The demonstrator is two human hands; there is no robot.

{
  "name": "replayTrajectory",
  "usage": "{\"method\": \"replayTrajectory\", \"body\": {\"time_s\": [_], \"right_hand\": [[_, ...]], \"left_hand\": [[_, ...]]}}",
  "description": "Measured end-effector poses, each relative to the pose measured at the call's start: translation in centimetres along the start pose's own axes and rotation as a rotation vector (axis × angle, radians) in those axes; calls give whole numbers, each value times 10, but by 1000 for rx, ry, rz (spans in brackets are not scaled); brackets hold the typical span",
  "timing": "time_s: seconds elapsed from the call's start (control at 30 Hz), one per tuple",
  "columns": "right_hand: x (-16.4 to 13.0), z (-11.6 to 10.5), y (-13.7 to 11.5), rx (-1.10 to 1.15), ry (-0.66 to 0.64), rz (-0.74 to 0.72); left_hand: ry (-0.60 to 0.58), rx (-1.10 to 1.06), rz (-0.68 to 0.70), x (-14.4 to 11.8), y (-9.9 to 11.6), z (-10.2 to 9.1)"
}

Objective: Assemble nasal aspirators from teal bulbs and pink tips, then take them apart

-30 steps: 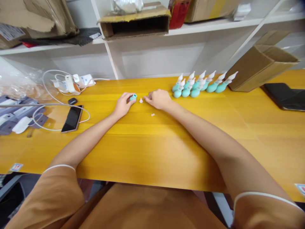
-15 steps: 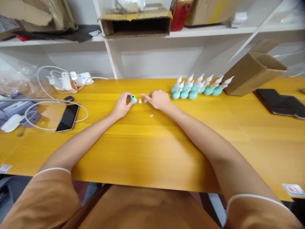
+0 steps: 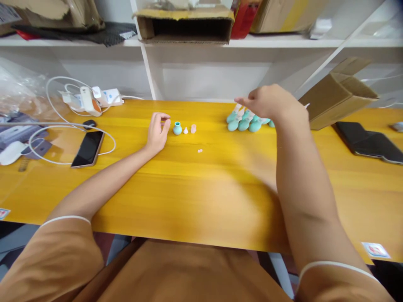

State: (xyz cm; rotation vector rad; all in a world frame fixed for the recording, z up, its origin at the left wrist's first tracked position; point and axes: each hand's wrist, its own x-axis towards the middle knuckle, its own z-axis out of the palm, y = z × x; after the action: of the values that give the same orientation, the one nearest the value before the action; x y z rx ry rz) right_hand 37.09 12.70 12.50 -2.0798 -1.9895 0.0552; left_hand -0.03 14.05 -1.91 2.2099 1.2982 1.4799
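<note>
My left hand (image 3: pixel 158 132) rests on the table with fingers curved and thumb apart, holding nothing. Just right of it, and apart from it, stands an uncapped teal squeeze bulb (image 3: pixel 177 128) with its round mouth upward. A small whitish cone-shaped tip (image 3: pixel 185 131) and a pale pink translucent connector (image 3: pixel 193 128) stand beside the bulb. Nearer me lie tiny pale discs (image 3: pixel 200 151). My right hand (image 3: pixel 267 102) is over the group of teal bulb nasal aspirators (image 3: pixel 244 124), covering several of their tips. Its fingers are mostly hidden, so any contact is unclear.
At the left are a phone (image 3: pixel 88 149), looped white cable, chargers on a power strip (image 3: pixel 108 97) and plastic wrapping. An open cardboard box (image 3: pixel 341 98) and a black folding case (image 3: pixel 368 140) are at the right. White shelves with cartons (image 3: pixel 185 31) stand behind the table.
My left hand has let go of the teal bulb and drawn slightly left. My right hand has moved from the small parts rightward and up, over the finished-looking aspirators. The view has shifted slightly.
</note>
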Motion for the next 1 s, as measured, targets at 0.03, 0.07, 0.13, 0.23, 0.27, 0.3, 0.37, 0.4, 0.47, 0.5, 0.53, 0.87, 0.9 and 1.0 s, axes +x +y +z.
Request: {"method": "replayTrajectory", "body": {"time_s": [0.03,0.07,0.13,0.23,0.27,0.3,0.37,0.4,0.47,0.5,0.53,0.87,0.9,1.0], "right_hand": [[4,6,2,-25,-50,27],[7,11,3,-56,-82,42],[11,17,2,-125,-86,43],[9,14,-4,-174,-76,19],[7,11,-6,-175,-90,26],[5,8,-8,-173,-110,41],[2,4,-10,-179,-134,75],[1,3,-10,-186,-137,88],[2,6,-10,-202,-141,100],[3,8,-10,-210,-145,103],[3,10,-10,-218,-148,107],[-44,-31,-45,149,-13,-265],[-50,-32,-54,206,-24,-326],[-61,-10,-78,356,-50,-497]], "left_hand": [[61,-10,32,-1,2,-2],[105,-26,66,-1,4,-3],[145,-55,143,-4,10,-6],[117,-61,264,-9,22,-8],[90,-59,297,-12,25,-8],[56,-55,324,-14,29,-8],[-24,-47,381,-19,33,-8],[-63,-43,410,-20,35,-8],[-130,-42,461,-22,36,-9],[-152,-45,478,-23,35,-9],[-167,-49,486,-23,35,-9],[-134,-177,350,-18,71,-7],[-170,-185,314,-17,79,-8],[-307,-164,178,-17,98,-10]]}}
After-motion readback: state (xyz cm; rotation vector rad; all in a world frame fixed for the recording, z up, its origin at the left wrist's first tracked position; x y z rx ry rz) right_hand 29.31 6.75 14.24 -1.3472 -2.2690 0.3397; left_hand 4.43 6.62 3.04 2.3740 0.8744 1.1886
